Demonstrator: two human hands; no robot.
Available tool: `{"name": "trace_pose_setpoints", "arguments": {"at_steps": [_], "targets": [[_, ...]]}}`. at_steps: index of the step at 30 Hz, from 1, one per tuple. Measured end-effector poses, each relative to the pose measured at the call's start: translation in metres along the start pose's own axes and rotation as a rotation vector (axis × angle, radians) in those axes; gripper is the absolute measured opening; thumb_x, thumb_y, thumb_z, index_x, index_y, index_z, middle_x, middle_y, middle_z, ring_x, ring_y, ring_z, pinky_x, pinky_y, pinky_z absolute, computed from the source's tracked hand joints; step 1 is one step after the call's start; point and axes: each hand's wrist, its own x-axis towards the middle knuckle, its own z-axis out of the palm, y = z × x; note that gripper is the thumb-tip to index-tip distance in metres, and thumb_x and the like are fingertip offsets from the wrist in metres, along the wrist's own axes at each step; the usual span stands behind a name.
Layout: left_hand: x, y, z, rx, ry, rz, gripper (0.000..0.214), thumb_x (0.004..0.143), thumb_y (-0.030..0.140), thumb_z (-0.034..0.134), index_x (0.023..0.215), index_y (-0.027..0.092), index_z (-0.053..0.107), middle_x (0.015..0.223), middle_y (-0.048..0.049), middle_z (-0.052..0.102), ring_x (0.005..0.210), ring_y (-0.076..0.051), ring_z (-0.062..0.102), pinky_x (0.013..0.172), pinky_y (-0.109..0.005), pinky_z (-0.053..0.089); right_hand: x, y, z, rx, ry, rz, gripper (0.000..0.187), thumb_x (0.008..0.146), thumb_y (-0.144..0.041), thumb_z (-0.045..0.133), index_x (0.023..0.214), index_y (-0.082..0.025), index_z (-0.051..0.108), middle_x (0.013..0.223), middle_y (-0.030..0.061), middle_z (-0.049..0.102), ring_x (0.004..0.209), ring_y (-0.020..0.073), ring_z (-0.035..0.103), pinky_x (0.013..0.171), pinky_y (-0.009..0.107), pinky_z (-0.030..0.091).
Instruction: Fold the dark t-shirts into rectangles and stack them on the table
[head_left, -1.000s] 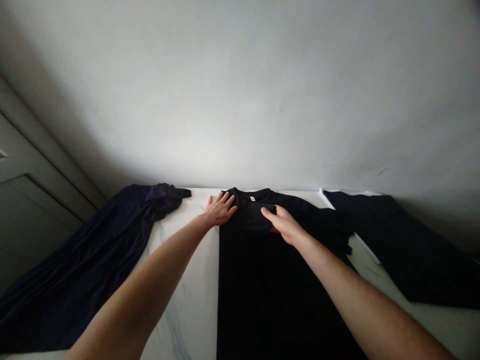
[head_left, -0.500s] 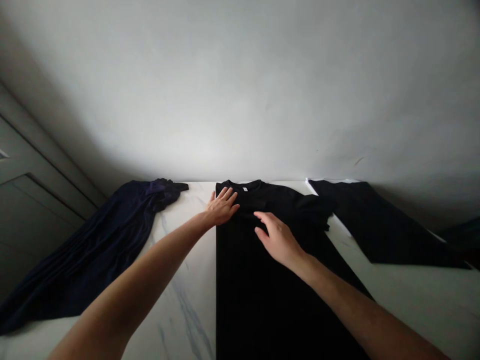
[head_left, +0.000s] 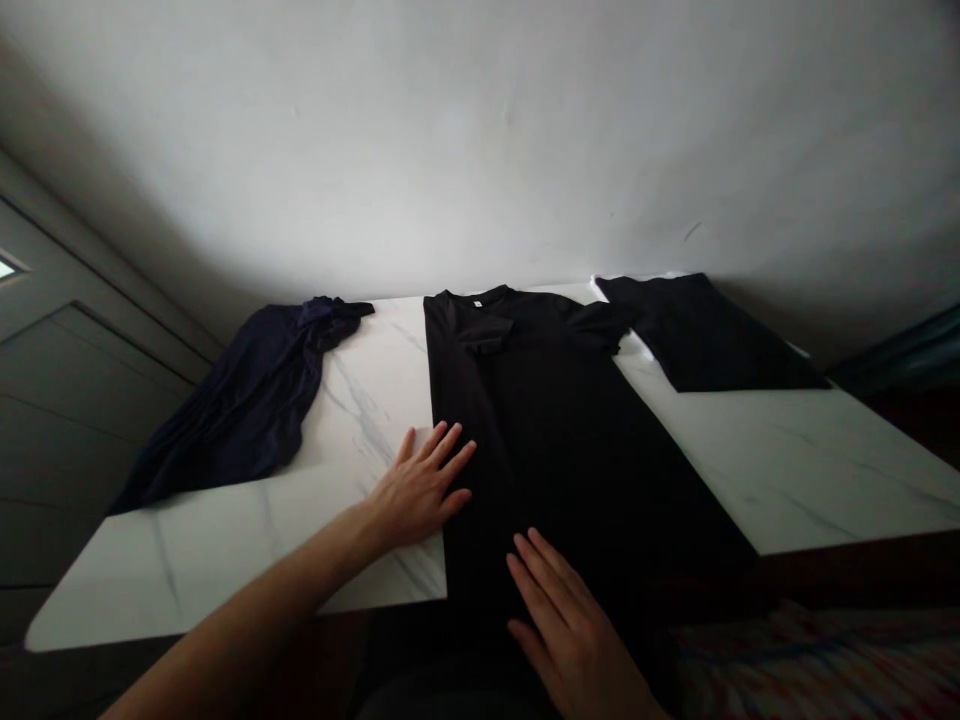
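Note:
A black short-sleeved T-shirt (head_left: 547, 420) lies flat and lengthwise on a white marble table (head_left: 360, 400), its collar at the far end. My left hand (head_left: 420, 490) rests with spread fingers on the marble, its fingertips at the shirt's left edge. My right hand (head_left: 570, 630) lies flat on the lower shirt near the table's front edge, holding nothing. A small fold of black fabric sits just below the collar.
A crumpled navy garment (head_left: 247, 400) lies on the table's left side. A black garment (head_left: 705, 335) lies at the far right. Grey cabinet doors (head_left: 75, 430) stand at left, a wall runs behind, and multicoloured fabric (head_left: 817, 670) shows below the table's right front.
Both hands have moved from the collar area toward me, down the shirt. The view has tilted downward, bringing the table's front edge and the multicoloured fabric into sight.

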Motion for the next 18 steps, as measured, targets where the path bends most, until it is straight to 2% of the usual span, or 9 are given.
{"name": "trace_pose_setpoints", "arguments": {"at_steps": [2, 4, 7, 9, 10, 12, 14, 15, 18], "targets": [[-0.031, 0.031, 0.003, -0.017, 0.010, 0.035, 0.064, 0.102, 0.041, 0.050, 0.161, 0.026, 0.029, 0.169, -0.0135, 0.021, 0.156, -0.037, 0.017, 0.120, -0.070, 0.017, -0.020, -0.010, -0.001, 0.070, 0.163, 0.124, 0.043, 0.095, -0.015, 0.056, 0.138, -0.019, 0.061, 0.135, 0.0103, 0.067, 0.127, 0.0250, 0.062, 0.100, 0.037, 0.058], [-0.063, 0.064, 0.008, -0.045, 0.028, 0.070, 0.064, 0.100, 0.034, 0.053, 0.159, 0.025, 0.032, 0.168, -0.0132, 0.025, 0.155, -0.036, 0.022, 0.121, -0.068, 0.018, -0.037, -0.018, 0.002, 0.173, 0.276, 0.311, 0.033, 0.096, -0.019, 0.059, 0.128, -0.023, 0.067, 0.121, 0.0083, 0.073, 0.111, 0.0229, 0.071, 0.091, 0.035, 0.061], [-0.108, 0.108, 0.020, -0.179, 0.077, 0.181, 0.054, 0.096, 0.024, 0.056, 0.149, 0.025, 0.049, 0.159, -0.0112, 0.045, 0.148, -0.031, 0.040, 0.123, -0.060, 0.025, -0.052, -0.025, 0.011, 0.388, 0.281, 0.663, 0.028, 0.095, -0.034, 0.063, 0.121, -0.023, 0.068, 0.114, 0.0092, 0.075, 0.095, 0.0229, 0.075, 0.079, 0.034, 0.064], [-0.130, 0.127, 0.034, -0.374, 0.132, 0.189, 0.037, 0.095, 0.023, 0.057, 0.131, 0.025, 0.065, 0.137, -0.0084, 0.067, 0.130, -0.027, 0.060, 0.118, -0.049, 0.039, -0.053, -0.027, 0.018, 0.564, 0.237, 0.869, 0.038, 0.092, -0.044, 0.065, 0.121, -0.020, 0.067, 0.117, 0.0120, 0.074, 0.098, 0.0251, 0.074, 0.082, 0.037, 0.063], [-0.137, 0.132, 0.041, -0.494, 0.171, 0.099, 0.029, 0.095, 0.025, 0.057, 0.120, 0.024, 0.070, 0.122, -0.0078, 0.074, 0.117, -0.025, 0.068, 0.110, -0.044, 0.048, -0.051, -0.028, 0.021, 0.648, 0.219, 0.947, 0.042, 0.090, -0.049, 0.067, 0.121, -0.019, 0.067, 0.119, 0.0131, 0.074, 0.102, 0.0263, 0.073, 0.086, 0.038, 0.062], [-0.140, 0.137, 0.053, -0.747, 0.258, -0.261, 0.021, 0.094, 0.032, 0.058, 0.103, 0.021, 0.074, 0.100, -0.0083, 0.078, 0.095, -0.024, 0.074, 0.090, -0.036, 0.059, -0.043, -0.027, 0.024, 0.789, 0.207, 1.051, 0.048, 0.085, -0.055, 0.071, 0.115, -0.018, 0.067, 0.116, 0.0139, 0.074, 0.105, 0.0279, 0.072, 0.091, 0.040, 0.060], [-0.133, 0.135, 0.059, -0.985, 0.337, -0.627, 0.026, 0.091, 0.041, 0.063, 0.100, 0.018, 0.072, 0.098, -0.0105, 0.078, 0.091, -0.026, 0.074, 0.081, -0.036, 0.061, -0.032, -0.026, 0.023, 0.890, 0.199, 1.107, 0.050, 0.080, -0.059, 0.074, 0.107, -0.018, 0.068, 0.106, 0.0132, 0.076, 0.100, 0.0287, 0.072, 0.089, 0.040, 0.059], [-0.127, 0.133, 0.060, -1.090, 0.372, -0.740, 0.032, 0.088, 0.045, 0.066, 0.103, 0.017, 0.072, 0.102, -0.0118, 0.078, 0.095, -0.028, 0.074, 0.084, -0.037, 0.060, -0.026, -0.026, 0.021, 0.936, 0.184, 1.118, 0.050, 0.078, -0.061, 0.074, 0.103, -0.018, 0.069, 0.101, 0.0126, 0.076, 0.096, 0.0288, 0.072, 0.086, 0.040, 0.059], [-0.110, 0.130, 0.057, -1.348, 0.417, -0.824, 0.049, 0.077, 0.052, 0.076, 0.108, 0.014, 0.072, 0.110, -0.0146, 0.077, 0.105, -0.032, 0.072, 0.093, -0.041, 0.057, -0.014, -0.029, 0.014, 1.050, 0.121, 1.103, 0.050, 0.075, -0.063, 0.076, 0.094, -0.017, 0.071, 0.093, 0.0116, 0.076, 0.090, 0.0286, 0.071, 0.081, 0.038, 0.058]]}}
